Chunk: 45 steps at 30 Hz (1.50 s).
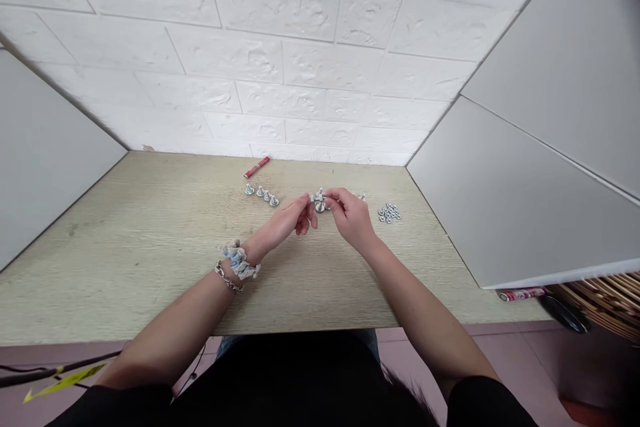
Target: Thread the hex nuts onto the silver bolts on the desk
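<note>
Over the middle of the table, my left hand [295, 215] is closed in a pinch on a small silver bolt [313, 199]. My right hand [349, 213] faces it, thumb and forefinger pressed together at the same spot. Whatever sits between the right fingertips is too small to make out. Just behind and between the fingertips, silver bolts with round flat heads [320, 207] stand on the table, partly covered by the fingers. Left of my hands, a short slanting row of similar bolts [267, 195] stands with shanks up. Another bolt [363, 197] shows partly behind my right hand.
A cluster of small silver nuts [389, 213] lies on the wooden table [165, 247] to the right. A red pen-like stick [257, 167] lies near the white brick wall [260, 107]. Grey panels [475, 193] bound both sides. A wicker basket [605, 303] stands at the right edge.
</note>
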Motion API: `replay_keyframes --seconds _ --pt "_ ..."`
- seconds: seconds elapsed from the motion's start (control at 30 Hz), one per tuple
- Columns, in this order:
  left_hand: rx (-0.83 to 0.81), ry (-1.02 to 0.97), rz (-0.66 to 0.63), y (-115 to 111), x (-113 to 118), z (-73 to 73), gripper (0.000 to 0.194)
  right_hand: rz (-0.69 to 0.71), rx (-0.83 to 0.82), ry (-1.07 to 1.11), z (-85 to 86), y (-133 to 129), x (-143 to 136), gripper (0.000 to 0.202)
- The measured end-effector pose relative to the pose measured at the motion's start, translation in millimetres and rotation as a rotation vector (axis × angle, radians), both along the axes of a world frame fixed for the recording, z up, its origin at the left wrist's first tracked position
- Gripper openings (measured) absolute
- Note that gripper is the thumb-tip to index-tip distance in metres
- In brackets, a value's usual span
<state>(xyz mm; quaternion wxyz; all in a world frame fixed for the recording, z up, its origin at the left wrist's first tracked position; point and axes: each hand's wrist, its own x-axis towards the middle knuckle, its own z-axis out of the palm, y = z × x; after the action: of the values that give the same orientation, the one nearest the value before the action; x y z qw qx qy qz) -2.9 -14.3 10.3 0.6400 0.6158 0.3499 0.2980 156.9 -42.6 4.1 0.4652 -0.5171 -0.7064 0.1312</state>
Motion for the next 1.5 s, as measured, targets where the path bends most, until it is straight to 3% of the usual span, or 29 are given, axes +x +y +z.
replay_keyframes --seconds 0.3,1.0,1.1,1.27,1.4,1.5 --pt "-0.033 -0.021 -0.006 -3.1 2.0 7.0 0.040 0.031 0.032 -0.035 -1.2 -0.1 0.0 0.018" --pt "-0.018 -0.015 0.000 -2.3 1.9 7.0 0.036 0.108 0.038 -0.125 0.3 0.3 -0.5 0.020" --pt "-0.013 -0.004 0.006 -3.2 2.4 7.5 0.036 0.093 -0.003 -0.150 2.0 -0.4 -0.1 0.021" --pt "-0.023 0.007 0.008 -4.5 3.6 7.2 0.036 0.031 -0.159 -0.178 6.6 -4.4 0.8 0.043" --pt "-0.015 -0.006 0.021 -3.4 3.1 5.9 0.036 0.036 -0.167 -0.107 7.6 -6.9 -1.1 0.023" --pt "0.012 -0.008 0.041 -2.9 2.6 6.2 0.036 0.065 -0.130 -0.115 6.8 -6.7 -2.6 0.025"
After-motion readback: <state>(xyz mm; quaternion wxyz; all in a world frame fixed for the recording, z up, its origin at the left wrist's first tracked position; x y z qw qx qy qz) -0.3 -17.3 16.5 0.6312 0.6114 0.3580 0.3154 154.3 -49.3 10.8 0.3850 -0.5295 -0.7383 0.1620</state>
